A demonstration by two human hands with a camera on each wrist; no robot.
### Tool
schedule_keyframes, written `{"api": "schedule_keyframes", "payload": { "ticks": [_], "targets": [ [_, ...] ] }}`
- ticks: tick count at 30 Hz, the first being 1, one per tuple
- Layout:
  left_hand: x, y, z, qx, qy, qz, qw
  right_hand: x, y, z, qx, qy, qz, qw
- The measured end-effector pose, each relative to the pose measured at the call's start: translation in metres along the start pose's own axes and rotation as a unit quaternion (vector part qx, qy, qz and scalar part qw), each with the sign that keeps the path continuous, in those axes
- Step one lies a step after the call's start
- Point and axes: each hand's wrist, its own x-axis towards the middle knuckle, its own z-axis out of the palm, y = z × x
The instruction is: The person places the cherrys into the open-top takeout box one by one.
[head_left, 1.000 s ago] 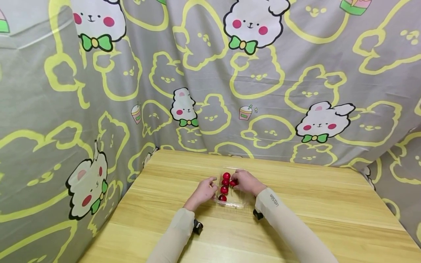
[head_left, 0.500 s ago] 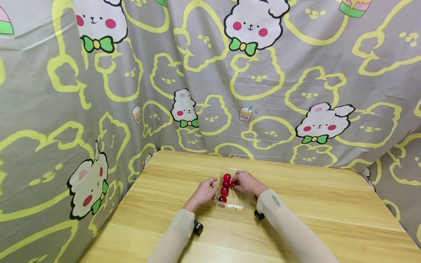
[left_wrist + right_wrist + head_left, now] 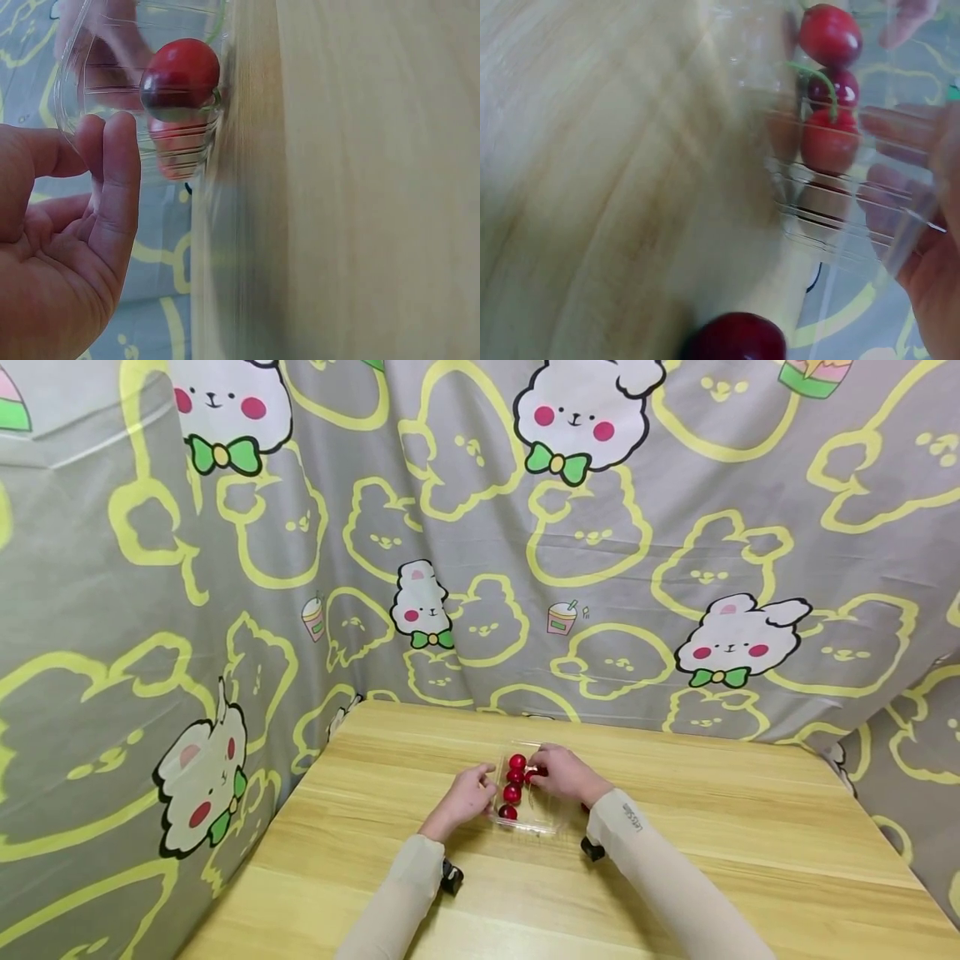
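A clear plastic box stands on the table, with several shiny red cherries in a row along its left side. My left hand is at the left wall; in the left wrist view its thumb and fingertips pinch the rim. My right hand reaches down into the box with its fingers bent over one more cherry, beside the row. In the head view the fingers partly cover that cherry. A green stem shows above it in the right wrist view.
Another dark red cherry lies on the table outside the box, mostly hidden by the right wrist in the head view. A grey cartoon-print curtain hangs behind and left of the wooden table. Each wrist bears a small black camera.
The right hand has shifted slightly over the cherry at its fingertips, and less of that cherry shows now. The left hand and the box stay in place.
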Motion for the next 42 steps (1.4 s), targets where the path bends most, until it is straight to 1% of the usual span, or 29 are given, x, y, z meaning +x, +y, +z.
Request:
{"api": "schedule_keyframes", "payload": {
  "ticks": [2,5,9,13,18,22,26,30,33,42],
  "targets": [
    [0.001,-0.001,0.0,-0.002,0.0,-0.003,1.0,-0.002,-0.001,-0.005,0.012,0.011,0.01,1.0],
    [0.001,-0.001,0.0,-0.006,-0.002,-0.01,0.9999,-0.007,-0.002,-0.017,0.05,0.025,0.035,0.998],
    [0.0,0.001,0.0,-0.006,-0.003,-0.013,0.9999,-0.017,0.003,-0.033,0.086,0.031,0.064,0.994],
    [0.0,0.001,0.0,-0.002,-0.001,-0.012,0.9999,-0.029,0.015,-0.043,0.082,0.035,0.068,0.994],
    [0.0,0.002,-0.001,0.002,0.001,-0.006,1.0,-0.045,0.03,-0.05,0.076,0.036,0.075,0.994],
    [0.0,0.002,0.0,0.004,0.0,-0.001,1.0,-0.058,0.04,-0.051,0.067,0.025,0.083,0.994],
    [0.0,0.003,0.001,0.011,0.002,0.0,0.9999,-0.068,0.05,-0.049,0.058,0.003,0.101,0.993],
    [-0.001,0.004,0.002,0.014,0.004,-0.004,0.9999,-0.075,0.054,-0.048,0.067,-0.027,0.118,0.99],
    [-0.002,0.004,0.002,0.011,0.004,-0.007,0.9999,-0.08,0.056,-0.046,0.074,-0.044,0.119,0.989],
    [-0.002,0.004,0.001,0.008,0.004,-0.008,0.9999,-0.085,0.062,-0.04,0.078,-0.049,0.114,0.989]
  ]
}}
